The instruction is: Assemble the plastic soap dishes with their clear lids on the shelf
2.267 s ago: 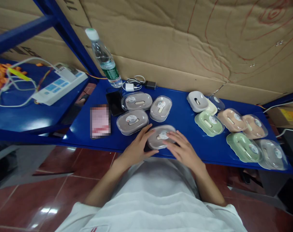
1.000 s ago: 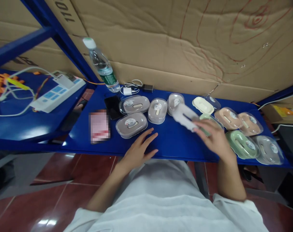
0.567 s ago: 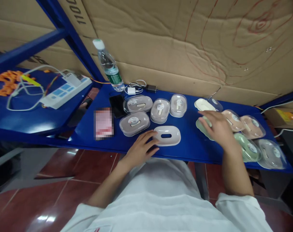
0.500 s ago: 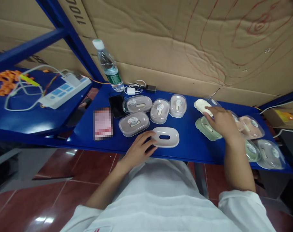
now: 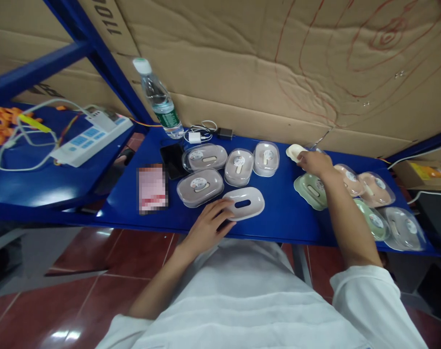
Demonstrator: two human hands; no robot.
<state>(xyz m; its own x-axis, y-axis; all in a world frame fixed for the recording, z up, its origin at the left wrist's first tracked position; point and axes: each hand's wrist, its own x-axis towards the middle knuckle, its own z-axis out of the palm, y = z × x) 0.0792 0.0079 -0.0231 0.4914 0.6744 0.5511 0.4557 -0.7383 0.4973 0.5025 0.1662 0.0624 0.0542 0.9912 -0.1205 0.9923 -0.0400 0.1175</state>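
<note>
While left hand [image 5: 210,225] holds slotted white dish [image 5: 256,205] by one end on tabletop [image 5: 278,215], right hand [image 5: 318,165] pinches cream dish [image 5: 293,151] between fingers [image 5: 305,159].

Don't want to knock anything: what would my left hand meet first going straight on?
Likely the pale slotted dish; your left hand overlaps its end in view, though contact is unclear.

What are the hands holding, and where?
Left hand touches pale dish at its left end, grip unclear; right hand appears to pinch cream dish by its right end.
</note>
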